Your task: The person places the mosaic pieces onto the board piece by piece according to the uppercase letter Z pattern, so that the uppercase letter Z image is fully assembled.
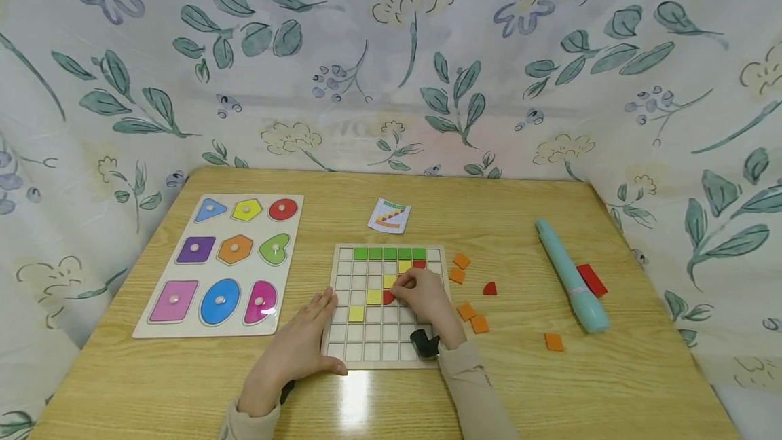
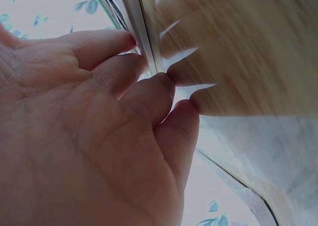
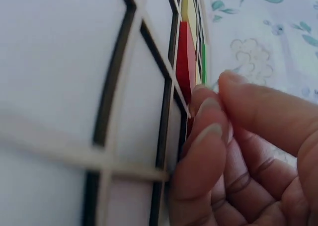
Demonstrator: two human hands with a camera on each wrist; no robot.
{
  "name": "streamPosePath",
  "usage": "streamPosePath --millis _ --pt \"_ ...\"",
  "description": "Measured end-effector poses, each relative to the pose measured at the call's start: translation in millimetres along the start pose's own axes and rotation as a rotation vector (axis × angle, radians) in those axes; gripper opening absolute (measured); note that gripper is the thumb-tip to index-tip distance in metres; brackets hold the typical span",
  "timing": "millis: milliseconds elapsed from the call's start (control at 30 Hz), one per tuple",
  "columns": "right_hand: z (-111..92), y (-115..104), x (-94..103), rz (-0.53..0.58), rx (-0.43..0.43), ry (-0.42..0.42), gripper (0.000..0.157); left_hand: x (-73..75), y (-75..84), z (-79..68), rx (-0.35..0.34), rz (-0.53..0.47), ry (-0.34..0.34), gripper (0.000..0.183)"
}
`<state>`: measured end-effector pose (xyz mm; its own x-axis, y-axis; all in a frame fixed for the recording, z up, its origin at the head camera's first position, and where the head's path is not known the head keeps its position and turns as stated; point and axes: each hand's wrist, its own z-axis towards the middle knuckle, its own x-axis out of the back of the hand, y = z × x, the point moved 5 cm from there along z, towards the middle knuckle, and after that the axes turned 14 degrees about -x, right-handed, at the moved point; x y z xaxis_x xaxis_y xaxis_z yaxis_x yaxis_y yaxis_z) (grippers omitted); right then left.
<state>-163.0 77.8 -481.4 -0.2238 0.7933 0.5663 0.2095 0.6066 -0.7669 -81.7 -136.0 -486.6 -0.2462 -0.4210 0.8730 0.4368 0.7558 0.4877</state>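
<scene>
A square wooden grid board point(image 1: 373, 353) lies on the table. Green squares point(image 1: 374, 254) fill part of its top row, and yellow squares point(image 1: 356, 314) step diagonally below. My right hand point(image 1: 424, 297) reaches over the board, thumb and fingertips pinched together at the edge of a red quarter-circle piece point(image 1: 388, 298). In the right wrist view that red piece point(image 3: 185, 62) sits at a cell, its lower end right at the fingertips. Another red piece point(image 1: 419, 265) shows higher up. My left hand point(image 1: 299, 338) rests along the board's left edge, fingers extended, fingertips touching its side point(image 2: 144, 37).
A small pattern card point(image 1: 389, 215) lies behind the board. Left is a knobbed shape puzzle point(image 1: 143, 324). Several orange squares point(image 1: 480, 324) and a red quarter-circle point(image 1: 490, 288) are scattered to the right, near a teal tapered tool point(image 1: 568, 270) and a red block point(image 1: 592, 280).
</scene>
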Motion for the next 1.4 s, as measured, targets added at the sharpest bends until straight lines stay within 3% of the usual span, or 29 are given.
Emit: streamPosePath --millis 167,333,567,900,1067,1400 --pt "4 6 12.6 0.014 0.002 0.028 0.01 1.0 1.5 -0.5 -0.008 -0.004 0.005 0.119" --pt "9 18 39.9 0.042 -0.046 0.088 0.01 0.9 1.8 -0.2 -0.002 -0.001 0.002 0.119" --pt "10 49 82.4 0.051 -0.105 0.149 0.016 -0.7 0.2 0.2 0.02 -0.01 -0.012 0.119" --pt "-2 96 135.3 -0.02 -0.202 0.236 0.027 -0.7 0.4 -0.3 -0.004 0.005 -0.004 0.119" --pt "-6 110 142.9 -0.036 -0.187 0.204 0.026 -0.3 0.1 -1.4 -0.01 0.012 0.001 0.119" --pt "-8 116 139.4 -0.013 -0.094 0.097 0.032 -0.8 2.4 -0.2 -0.007 -0.001 -0.002 0.119"
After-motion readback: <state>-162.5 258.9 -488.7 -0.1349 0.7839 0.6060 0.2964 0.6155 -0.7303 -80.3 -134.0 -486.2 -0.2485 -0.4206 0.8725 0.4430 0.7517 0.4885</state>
